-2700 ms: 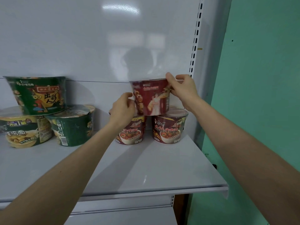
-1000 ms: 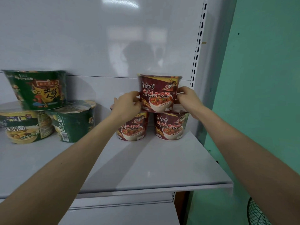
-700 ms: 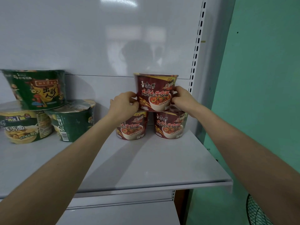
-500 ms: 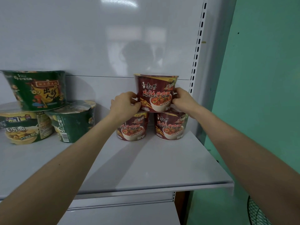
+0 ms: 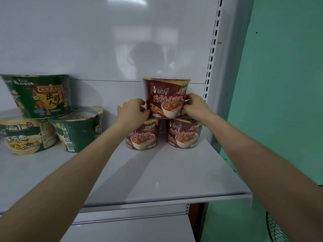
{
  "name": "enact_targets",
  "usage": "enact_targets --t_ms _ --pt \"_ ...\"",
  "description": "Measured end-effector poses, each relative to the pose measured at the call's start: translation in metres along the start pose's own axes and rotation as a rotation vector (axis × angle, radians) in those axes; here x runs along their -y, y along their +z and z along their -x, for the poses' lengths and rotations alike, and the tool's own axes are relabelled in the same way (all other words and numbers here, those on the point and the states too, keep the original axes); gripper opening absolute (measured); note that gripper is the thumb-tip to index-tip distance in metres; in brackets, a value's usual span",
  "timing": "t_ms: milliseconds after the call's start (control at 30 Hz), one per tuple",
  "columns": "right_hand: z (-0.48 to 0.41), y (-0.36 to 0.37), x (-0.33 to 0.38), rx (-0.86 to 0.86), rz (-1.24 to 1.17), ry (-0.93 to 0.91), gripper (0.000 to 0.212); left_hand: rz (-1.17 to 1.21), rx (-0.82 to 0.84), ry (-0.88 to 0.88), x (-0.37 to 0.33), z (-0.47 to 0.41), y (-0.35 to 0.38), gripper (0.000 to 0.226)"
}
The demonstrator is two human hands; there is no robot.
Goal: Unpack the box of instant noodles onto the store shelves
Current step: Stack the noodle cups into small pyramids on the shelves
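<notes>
Red noodle bowl point(image 5: 166, 98) sits atop two red bowls point(image 5: 183, 135) near shelf's point(image 5: 157, 180) back right corner. Left hand point(image 5: 132, 110), right hand point(image 5: 194, 106) pinch its sides. Centre it across both lids, label forward, then release gently.

The shelf point(image 5: 157, 175) at mid-frame looks like smooth painted metal with a soft sheen. Its back panel point(image 5: 104, 41) above is glossy, mirroring ceiling lights. The red noodle bowls point(image 5: 166, 100) wear shiny plastic film.

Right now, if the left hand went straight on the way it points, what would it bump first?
The top red noodle bowl, whose side the left hand holds. Past it, likely the shelf's back panel; depth is unclear.
</notes>
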State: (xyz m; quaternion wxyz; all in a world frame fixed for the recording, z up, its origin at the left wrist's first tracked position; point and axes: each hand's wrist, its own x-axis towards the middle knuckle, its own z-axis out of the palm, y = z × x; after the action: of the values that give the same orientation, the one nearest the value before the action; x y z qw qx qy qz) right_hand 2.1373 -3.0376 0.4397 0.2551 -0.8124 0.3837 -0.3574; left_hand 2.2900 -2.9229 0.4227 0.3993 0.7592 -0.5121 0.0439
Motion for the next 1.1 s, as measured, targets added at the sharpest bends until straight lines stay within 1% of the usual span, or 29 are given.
enact_targets --t_ms 133,433,700,767,833,900,967,1033,1100 --pt "0.004 -0.001 -0.004 -0.069 0.0 -0.018 0.035 -0.004 0.022 0.02 0.002 0.001 0.003 0.034" --pt "0.005 0.001 0.0 -0.027 0.043 -0.049 0.032 -0.031 0.015 0.074 0.007 -0.002 0.002 0.03" --pt "0.003 0.004 -0.001 0.008 0.088 -0.019 0.036 -0.116 0.011 0.098 0.01 -0.008 0.006 0.029" --pt "0.003 0.005 -0.002 0.01 0.114 -0.015 0.037 -0.157 0.009 0.104 0.01 -0.009 0.006 0.029" --pt "0.005 0.004 -0.003 0.004 0.125 -0.006 0.04 -0.269 -0.006 0.126 0.009 -0.008 0.005 0.03" --pt "0.01 0.001 -0.006 -0.047 0.18 -0.03 0.042 -0.393 -0.071 0.178 0.011 -0.002 0.003 0.033" --pt "0.016 -0.003 -0.012 -0.136 0.242 -0.075 0.039 -0.456 -0.162 0.265 0.014 0.009 -0.002 0.035" --pt "0.024 -0.008 -0.019 -0.211 0.268 -0.097 0.035 -0.472 -0.225 0.378 0.018 0.025 -0.007 0.034" --pt "0.032 -0.012 -0.025 -0.252 0.306 -0.103 0.032 -0.45 -0.237 0.488 0.025 0.045 -0.009 0.03"
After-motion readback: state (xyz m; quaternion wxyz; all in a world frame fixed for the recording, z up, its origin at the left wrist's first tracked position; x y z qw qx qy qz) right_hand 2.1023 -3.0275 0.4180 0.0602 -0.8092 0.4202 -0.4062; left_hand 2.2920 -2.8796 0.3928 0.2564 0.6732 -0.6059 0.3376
